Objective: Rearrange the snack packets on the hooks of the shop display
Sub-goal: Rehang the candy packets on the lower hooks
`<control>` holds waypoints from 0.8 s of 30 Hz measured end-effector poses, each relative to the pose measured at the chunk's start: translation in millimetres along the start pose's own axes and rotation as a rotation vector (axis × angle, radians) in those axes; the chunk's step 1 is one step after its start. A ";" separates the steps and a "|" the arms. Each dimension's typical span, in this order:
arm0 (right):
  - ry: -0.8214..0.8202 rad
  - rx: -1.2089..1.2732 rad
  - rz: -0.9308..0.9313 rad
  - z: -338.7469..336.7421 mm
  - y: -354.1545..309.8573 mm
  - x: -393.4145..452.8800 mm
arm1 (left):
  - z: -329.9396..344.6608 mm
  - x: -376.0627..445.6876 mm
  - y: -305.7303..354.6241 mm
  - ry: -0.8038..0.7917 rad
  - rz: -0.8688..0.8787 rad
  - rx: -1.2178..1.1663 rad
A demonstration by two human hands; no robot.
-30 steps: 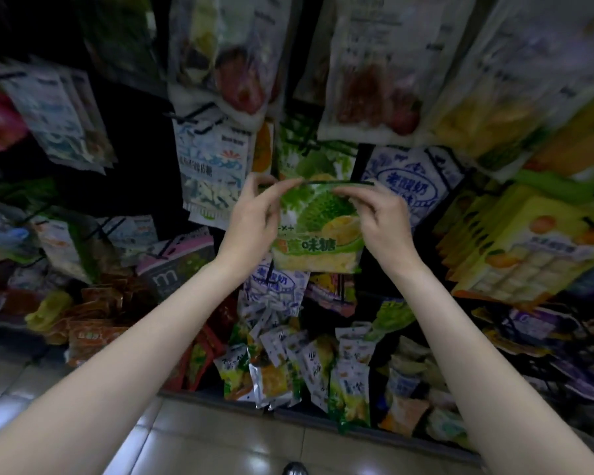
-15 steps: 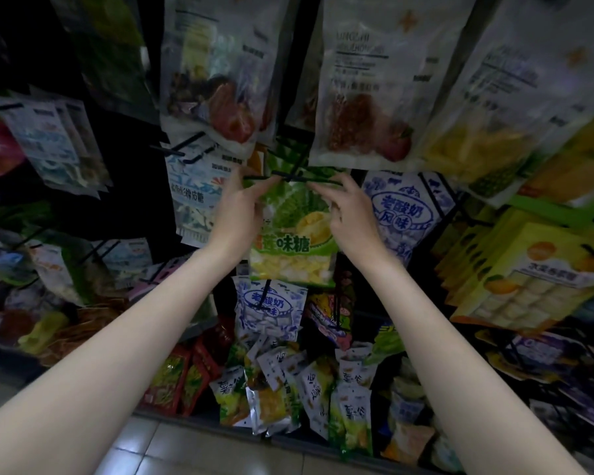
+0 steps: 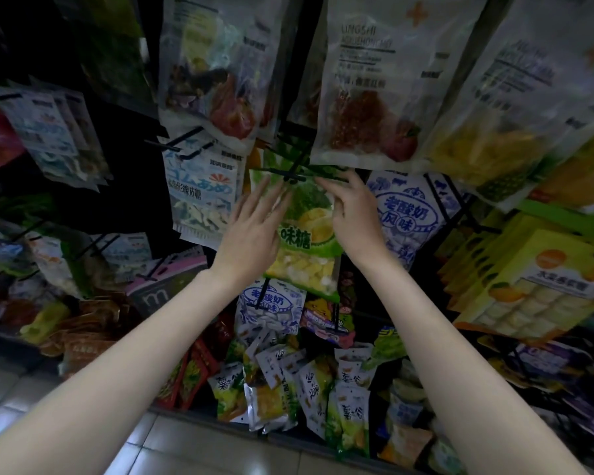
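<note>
Both hands are working at the top edge of a green durian-candy packet [image 3: 306,234], which is hanging in the middle row of the shop display, below the large clear fruit pouch [image 3: 367,97] and between a white-and-blue gummy packet [image 3: 199,197] and a blue-and-white yoghurt-sweet packet [image 3: 408,214]. The black hook [image 3: 290,175] is crossing the packet's header, and the packet appears to be already threaded on it.

The left hand [image 3: 251,231] is lying released, its fingers straight and spread against the packet's upper left face. The right hand [image 3: 352,214] is reaching to the upper right corner with fingertips [image 3: 323,182] at the header; whether it is pinching the edge or only touching it cannot be told from this view.

Judged from this arrangement, the step in hand is seating the packet fully on its hook. To do it well, the header should be pushed back along the prong with even pressure from both sides, so that the hole is not tearing and the packet is hanging square with its printed face outward. The flat left palm is well placed for steadying any swing. Care is needed near the pouch overhead, whose lower edge is overlapping the hook's end.
</note>
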State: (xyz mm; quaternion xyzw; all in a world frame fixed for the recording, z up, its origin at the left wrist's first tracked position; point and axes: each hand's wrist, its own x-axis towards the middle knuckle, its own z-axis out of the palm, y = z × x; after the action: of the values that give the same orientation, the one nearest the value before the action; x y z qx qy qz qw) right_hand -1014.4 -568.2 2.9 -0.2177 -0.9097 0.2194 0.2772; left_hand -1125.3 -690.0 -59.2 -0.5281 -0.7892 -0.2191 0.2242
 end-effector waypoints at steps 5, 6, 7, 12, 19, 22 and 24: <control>-0.045 -0.167 -0.002 12.9 15.7 16.1 | 8.5 5.3 -3.2 -0.434 -0.062 0.026; -0.015 -0.214 -0.008 15.3 17.4 15.6 | 10.1 4.4 -4.7 -0.465 -0.076 0.022; 0.046 -0.241 -0.022 18.2 19.7 11.2 | 12.9 0.9 -7.3 -0.499 -0.093 0.005; 0.045 -0.019 -0.015 59.6 47.6 -69.6 | 35.4 -56.4 -22.9 -0.648 -0.282 -0.117; -0.587 -0.117 0.198 148.0 87.0 -72.9 | 54.0 -116.4 -19.3 -0.915 -0.217 -0.111; -0.597 -0.146 0.375 176.8 97.7 -53.1 | 58.0 -129.6 -25.2 -1.002 -0.207 -0.094; -0.607 -0.197 0.453 191.4 105.5 -50.8 | 61.2 -139.0 -29.9 -0.994 -0.233 -0.080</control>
State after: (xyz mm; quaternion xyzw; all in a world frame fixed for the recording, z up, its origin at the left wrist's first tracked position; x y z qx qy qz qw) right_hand -1062.2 -562.5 -216.3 -0.3638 -0.8960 0.2409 -0.0821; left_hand -1113.1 -766.9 -193.0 -0.4853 -0.8450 0.0048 -0.2246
